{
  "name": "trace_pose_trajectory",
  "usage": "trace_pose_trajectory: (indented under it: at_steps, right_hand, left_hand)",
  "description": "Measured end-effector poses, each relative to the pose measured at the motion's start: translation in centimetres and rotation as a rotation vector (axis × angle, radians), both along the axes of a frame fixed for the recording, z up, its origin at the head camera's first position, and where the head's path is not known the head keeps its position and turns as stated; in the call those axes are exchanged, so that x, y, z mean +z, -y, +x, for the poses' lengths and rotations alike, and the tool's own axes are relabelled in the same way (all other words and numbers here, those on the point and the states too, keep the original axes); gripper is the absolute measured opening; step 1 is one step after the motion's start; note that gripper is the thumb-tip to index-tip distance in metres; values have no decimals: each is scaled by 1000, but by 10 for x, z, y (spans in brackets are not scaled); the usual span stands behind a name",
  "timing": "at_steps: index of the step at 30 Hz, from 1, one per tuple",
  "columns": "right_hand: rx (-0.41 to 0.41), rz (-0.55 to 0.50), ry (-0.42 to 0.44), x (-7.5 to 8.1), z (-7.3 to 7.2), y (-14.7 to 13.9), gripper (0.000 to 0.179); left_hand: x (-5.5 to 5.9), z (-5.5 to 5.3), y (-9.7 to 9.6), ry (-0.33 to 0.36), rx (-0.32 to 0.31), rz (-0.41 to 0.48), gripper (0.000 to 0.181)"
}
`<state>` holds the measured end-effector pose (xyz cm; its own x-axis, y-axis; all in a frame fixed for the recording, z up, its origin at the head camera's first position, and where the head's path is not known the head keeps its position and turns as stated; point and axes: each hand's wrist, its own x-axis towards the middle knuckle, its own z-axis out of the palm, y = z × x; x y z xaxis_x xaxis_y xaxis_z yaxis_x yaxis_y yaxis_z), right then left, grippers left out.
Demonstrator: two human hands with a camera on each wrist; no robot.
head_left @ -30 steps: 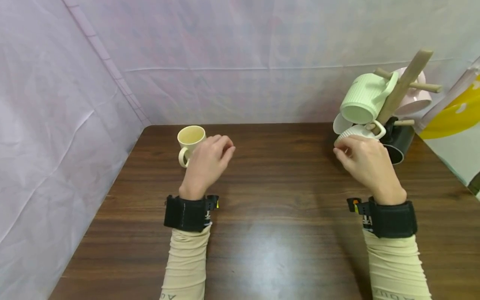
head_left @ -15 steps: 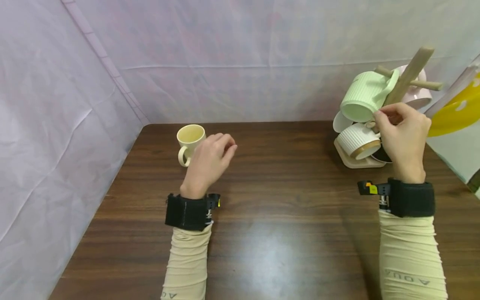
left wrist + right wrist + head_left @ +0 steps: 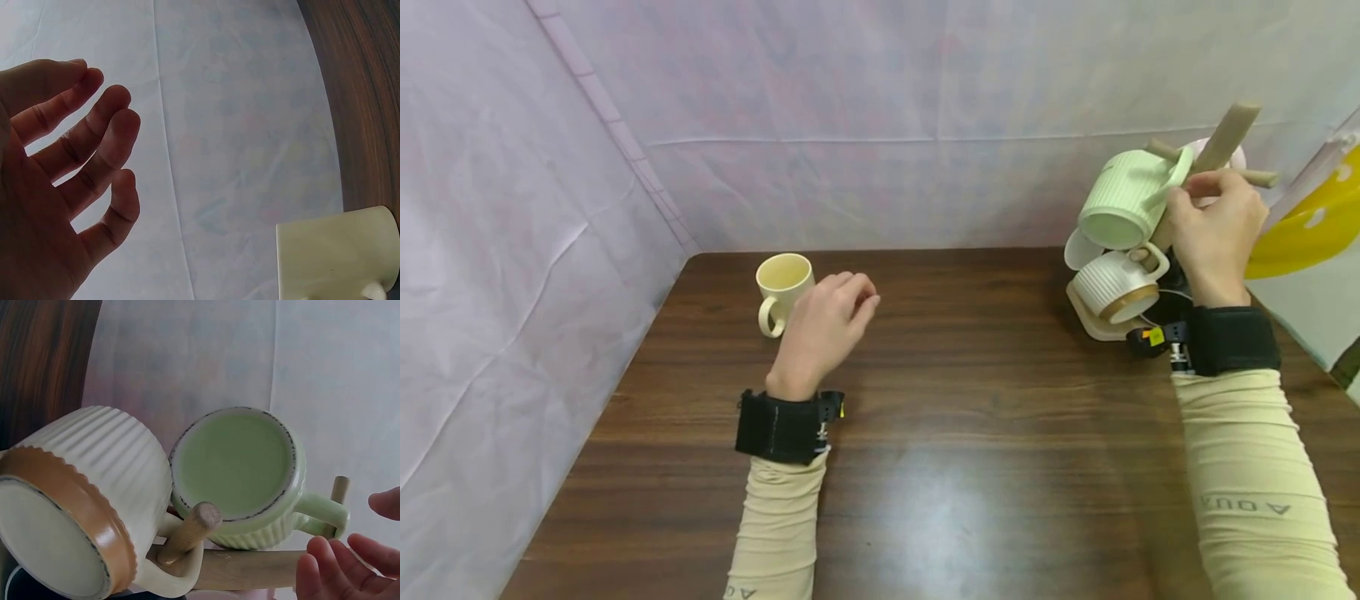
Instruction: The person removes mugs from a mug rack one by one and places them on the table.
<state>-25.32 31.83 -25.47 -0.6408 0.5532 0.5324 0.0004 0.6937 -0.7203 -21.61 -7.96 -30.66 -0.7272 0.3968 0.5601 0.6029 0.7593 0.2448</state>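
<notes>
Tabletop (image 3: 970,433) brown; green mug (image 3: 1123,196) hung, 2 o'clock; R hand (image 3: 1219,229) beside, unclenched, contact unclear, mostly hiding pink mug (image 3: 1238,158). L hand (image 3: 826,323) empty, relaxed, nr yellow mug (image 3: 782,273), 9 o'clock. R sleeve (image 3: 1255,458) txt approx "AQUA".

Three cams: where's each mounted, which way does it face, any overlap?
Head: on the person's head, facing forward and down at the table; both sleeved forearms, left hand and right hand show.
Left wrist: on that wrist, facing past the left hand toward the cloth backdrop; palm and fingers show.
Right wrist: on that wrist, facing the undersides of the green mug and white mug; right fingertips at frame edge.
Shared: head and left wrist both show the yellow mug.
</notes>
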Motion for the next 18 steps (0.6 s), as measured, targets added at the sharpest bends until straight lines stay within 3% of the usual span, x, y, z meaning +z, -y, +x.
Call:
trace_pose_trajectory:
  at_steps: [7, 10, 12, 16, 18]
  right_hand:
    - [7, -3, 79, 5, -8, -5, 42]
    - [46, -64, 93, 8, -10, -7, 43]
    - [114, -177, 85, 10, -11, -8, 40]
    - [308, -558, 26, 13, -13, -11, 27]
    - [365, -712, -2, 15, -14, -13, 26]
  left_hand:
    - [1, 0, -2, 18, 8, -5, 10]
    - [0, -1, -3, 23, 16, -6, 10]
    - [0, -2, -4, 24, 17, -5, 10]
    - [0, -2, -4, 27, 15, 1, 10]
    - [-1, -2, -5, 26, 13, 3, 9]
